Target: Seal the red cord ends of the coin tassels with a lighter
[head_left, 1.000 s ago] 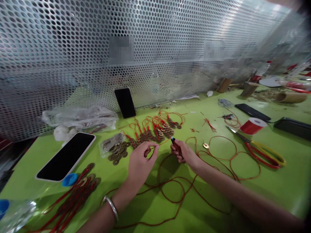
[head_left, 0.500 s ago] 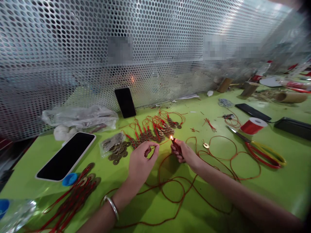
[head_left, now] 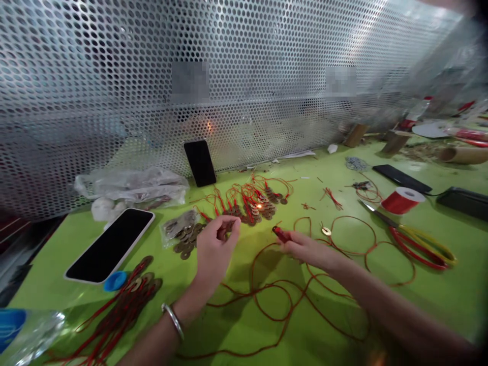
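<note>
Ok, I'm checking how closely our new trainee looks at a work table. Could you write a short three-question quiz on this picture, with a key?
1. What circles the left wrist? A) a watch; B) a silver bangle; C) a red ribbon.
2. True or false: the scissors lie on the green table, to the right of the right hand.
3. Fill in: the right hand holds a small red ____.

Key: 1 B; 2 true; 3 lighter.

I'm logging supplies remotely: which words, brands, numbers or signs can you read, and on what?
No text is readable in this view.
Red label on the bottle, upper right: too small and blurred.
Blue label, lower left, cut off by the frame: too blurred.
Lighter in the right hand: no lettering distinguishable.
</note>
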The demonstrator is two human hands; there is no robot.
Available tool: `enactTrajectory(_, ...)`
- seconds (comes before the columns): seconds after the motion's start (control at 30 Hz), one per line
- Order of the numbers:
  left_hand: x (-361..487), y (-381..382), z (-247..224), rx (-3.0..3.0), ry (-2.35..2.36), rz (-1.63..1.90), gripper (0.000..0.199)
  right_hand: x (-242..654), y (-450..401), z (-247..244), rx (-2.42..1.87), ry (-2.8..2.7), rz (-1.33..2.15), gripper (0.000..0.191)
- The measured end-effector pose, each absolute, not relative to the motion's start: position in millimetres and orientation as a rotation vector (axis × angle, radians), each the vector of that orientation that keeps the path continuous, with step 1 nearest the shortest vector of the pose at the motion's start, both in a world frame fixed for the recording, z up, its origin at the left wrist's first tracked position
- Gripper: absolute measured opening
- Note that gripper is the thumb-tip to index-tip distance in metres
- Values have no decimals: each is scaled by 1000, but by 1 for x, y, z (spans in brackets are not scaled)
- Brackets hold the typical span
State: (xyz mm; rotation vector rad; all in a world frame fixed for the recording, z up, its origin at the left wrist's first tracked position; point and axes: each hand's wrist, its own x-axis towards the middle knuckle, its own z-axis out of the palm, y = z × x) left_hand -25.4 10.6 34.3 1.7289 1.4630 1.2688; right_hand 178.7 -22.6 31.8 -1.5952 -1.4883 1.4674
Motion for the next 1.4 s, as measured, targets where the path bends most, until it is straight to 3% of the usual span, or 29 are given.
enactTrajectory(0.17, -25, 13, 34, 1898, 1479, 1180, 15, 212, -26, 42, -1719, -2059, 1109, 14)
enactTrajectory(0.33, -20, 11, 26, 2050, 1463, 1070, 14, 224, -8, 25, -1728, -1942, 743, 21)
enactTrajectory(0.47, -20, 10, 17, 2170, 1399, 928, 9, 215, 10, 9, -1726, -1854, 532, 11)
enactTrajectory(1.4, -12, 13, 8, 2341, 1399, 754, 9, 196, 16, -1, -1665, -1924, 573, 11)
